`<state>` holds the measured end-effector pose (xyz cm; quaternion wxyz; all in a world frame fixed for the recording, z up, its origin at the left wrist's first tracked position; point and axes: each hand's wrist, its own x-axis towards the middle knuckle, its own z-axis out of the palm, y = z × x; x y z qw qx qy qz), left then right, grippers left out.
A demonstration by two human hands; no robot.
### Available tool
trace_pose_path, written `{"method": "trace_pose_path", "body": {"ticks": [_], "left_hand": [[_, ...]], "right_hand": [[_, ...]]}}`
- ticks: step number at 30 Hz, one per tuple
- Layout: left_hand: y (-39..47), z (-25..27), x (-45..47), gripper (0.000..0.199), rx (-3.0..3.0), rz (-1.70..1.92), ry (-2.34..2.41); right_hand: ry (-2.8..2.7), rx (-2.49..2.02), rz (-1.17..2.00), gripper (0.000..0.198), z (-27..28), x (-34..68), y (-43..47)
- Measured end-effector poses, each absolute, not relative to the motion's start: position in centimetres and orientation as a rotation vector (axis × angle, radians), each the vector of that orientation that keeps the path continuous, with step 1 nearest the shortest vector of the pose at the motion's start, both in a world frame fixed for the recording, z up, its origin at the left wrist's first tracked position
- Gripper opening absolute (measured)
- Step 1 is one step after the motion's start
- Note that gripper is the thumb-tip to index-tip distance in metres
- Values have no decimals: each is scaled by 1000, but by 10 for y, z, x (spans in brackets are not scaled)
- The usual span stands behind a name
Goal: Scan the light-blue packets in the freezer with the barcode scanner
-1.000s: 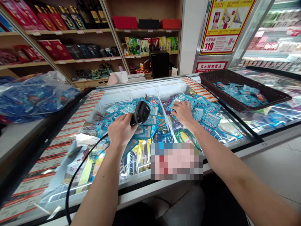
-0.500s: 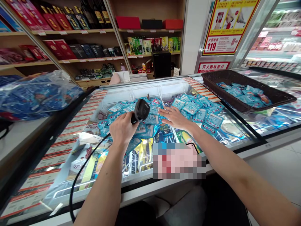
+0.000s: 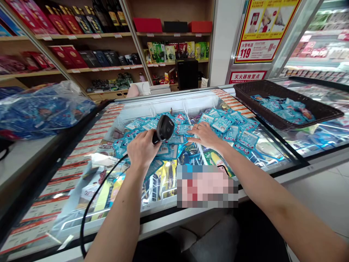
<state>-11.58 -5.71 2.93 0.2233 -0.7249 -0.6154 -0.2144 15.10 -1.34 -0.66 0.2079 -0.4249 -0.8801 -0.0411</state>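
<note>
Stretching across the lower view, a white, glass-topped freezer (image 3: 163,222) forms the working surface, with rows of price labels (image 3: 62,176) along its left side. Behind it stand wooden shelves (image 3: 169,11) of bottles, boxes and pouches; to the right are a lit display (image 3: 313,72), a wall and a pale tiled floor (image 3: 321,185).

Counted out: one black scanner (image 3: 165,129) with one cable (image 3: 82,233); one brown basket (image 3: 268,115) resting on the glass at right; one clear plastic bag (image 3: 46,111) of blue goods at far left; two signs, a tall yellow-edged poster (image 3: 268,32) and a red notice (image 3: 247,77) under it; three flat boxes (image 3: 176,26) side by side on an upper shelf, red, black and orange-red.

Blue packets (image 3: 222,123) overlap too much to number; they lie in two heaps inside the freezer, either side of a white wire divider (image 3: 200,154), and more sit in the basket.

The left hand (image 3: 143,147) has its fingers wrapped around the scanner's handle, above the left heap. The right hand (image 3: 205,135) reaches over the divider, fingers parted beside that heap; whether they pinch a packet cannot be told.
</note>
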Motion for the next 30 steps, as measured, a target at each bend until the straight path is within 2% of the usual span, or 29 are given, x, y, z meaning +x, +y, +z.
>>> {"method": "trace_pose_path", "body": {"ticks": [3,8,16,24,30], "left_hand": [[-57,30,-115,28,-2002,-587,-1699],[-58,29,-114,27,-2021,-600,-1658],[-58,28,-115,30,-2038,-591,-1621],[-57,27,-115,28,-2052,-613,-1637],[-57,26,-115,29,-2037,-609,-1631]], "right_hand": [[-2405,-1211,-92,41,-9,151,-13],[-2369,-1236,-63,56,-13,149,-10],[-2486,-1172,-218,29,-6,150,-11],[-2292,-1164,-312,34,4,152,-16],[-2143,-1387,-102,36,7,150,-22]]}}
